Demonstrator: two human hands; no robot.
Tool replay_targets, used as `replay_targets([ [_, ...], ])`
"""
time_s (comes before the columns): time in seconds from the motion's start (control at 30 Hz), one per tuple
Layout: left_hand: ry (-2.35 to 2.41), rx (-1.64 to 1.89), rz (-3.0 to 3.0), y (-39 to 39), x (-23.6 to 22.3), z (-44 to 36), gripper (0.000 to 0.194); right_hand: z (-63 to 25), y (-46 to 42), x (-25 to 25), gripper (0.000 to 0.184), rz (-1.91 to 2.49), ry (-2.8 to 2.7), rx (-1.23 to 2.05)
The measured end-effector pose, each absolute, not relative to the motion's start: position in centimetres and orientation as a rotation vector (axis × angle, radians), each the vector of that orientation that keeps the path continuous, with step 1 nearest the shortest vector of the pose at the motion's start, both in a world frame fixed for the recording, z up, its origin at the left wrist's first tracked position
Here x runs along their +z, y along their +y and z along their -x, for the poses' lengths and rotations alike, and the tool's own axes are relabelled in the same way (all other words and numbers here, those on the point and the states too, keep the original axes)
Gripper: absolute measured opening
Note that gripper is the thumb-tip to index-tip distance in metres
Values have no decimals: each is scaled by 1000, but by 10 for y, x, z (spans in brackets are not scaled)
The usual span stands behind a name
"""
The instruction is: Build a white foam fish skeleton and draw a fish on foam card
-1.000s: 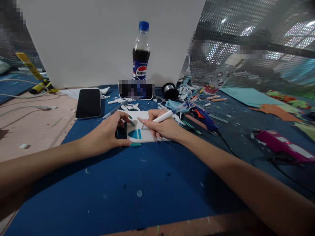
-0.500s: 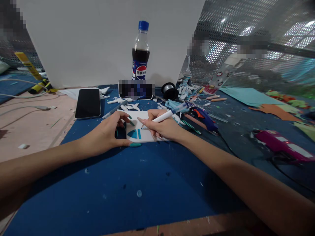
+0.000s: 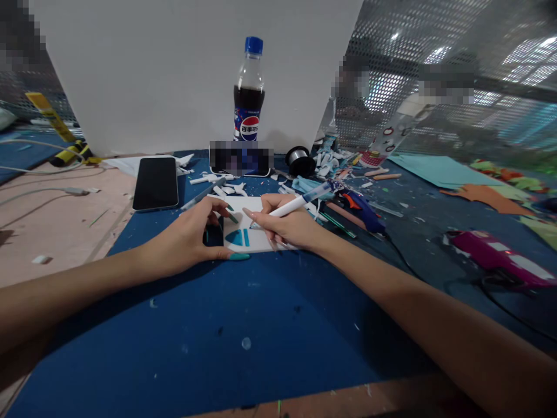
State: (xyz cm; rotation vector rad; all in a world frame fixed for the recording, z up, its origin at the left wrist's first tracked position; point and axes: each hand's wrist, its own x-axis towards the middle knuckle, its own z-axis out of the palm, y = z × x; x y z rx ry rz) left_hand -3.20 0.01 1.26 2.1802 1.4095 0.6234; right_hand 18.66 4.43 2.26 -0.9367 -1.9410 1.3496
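Observation:
A small white board (image 3: 256, 204) lies on the blue mat (image 3: 209, 325), with a blue curved shape (image 3: 235, 237) and a blue strip (image 3: 246, 237) at its lower left. Around its left end my left hand (image 3: 191, 235) is curved, thumb along the near edge and fingertips over the top, holding it down. My right hand (image 3: 291, 223) is closed on a white marker (image 3: 289, 206), which slants up to the right. Its tip is at the board's surface, just above the blue strip. The right hand covers the board's right part.
Beyond the board stand a cola bottle (image 3: 249, 104) and a propped phone (image 3: 241, 161); another phone (image 3: 156, 183) lies left. White scraps (image 3: 228, 187) and a wire spool (image 3: 300, 161) are behind. To the right lie a blue glue gun (image 3: 363, 210), a magenta tool (image 3: 500, 255) and coloured sheets (image 3: 444, 170).
Both hands, the marker and the board stay almost in place. Only a tiny shift of the whole view shows.

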Motion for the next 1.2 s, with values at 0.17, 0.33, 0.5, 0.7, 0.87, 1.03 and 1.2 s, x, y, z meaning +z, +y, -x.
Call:
replay_targets([
  [0.17, 1415, 633, -2172, 0, 11, 32, 64, -187, 45, 23, 37, 953, -1957, 1339],
  [0.33, 1409, 623, -2179, -1, 11, 33, 63, -186, 46, 22, 40, 936, -1946, 1365],
  [0.5, 1414, 630, -2190, 0, 12, 33, 60, -186, 45, 23, 40, 947, -1934, 1384],
  [0.7, 1407, 611, -2182, 0, 13, 33, 61, -187, 46, 22, 38, 906, -1951, 1408],
  [0.87, 1414, 614, -2187, 0, 13, 33, 61, -187, 44, 24, 38, 922, -1937, 1422],
  [1.03, 1415, 607, -2181, 0, 13, 33, 60, -187, 43, 26, 37, 931, -1938, 1444],
  [1.2, 1417, 630, -2181, -1, 12, 33, 60, -188, 44, 26, 38, 898, -1934, 1454],
])
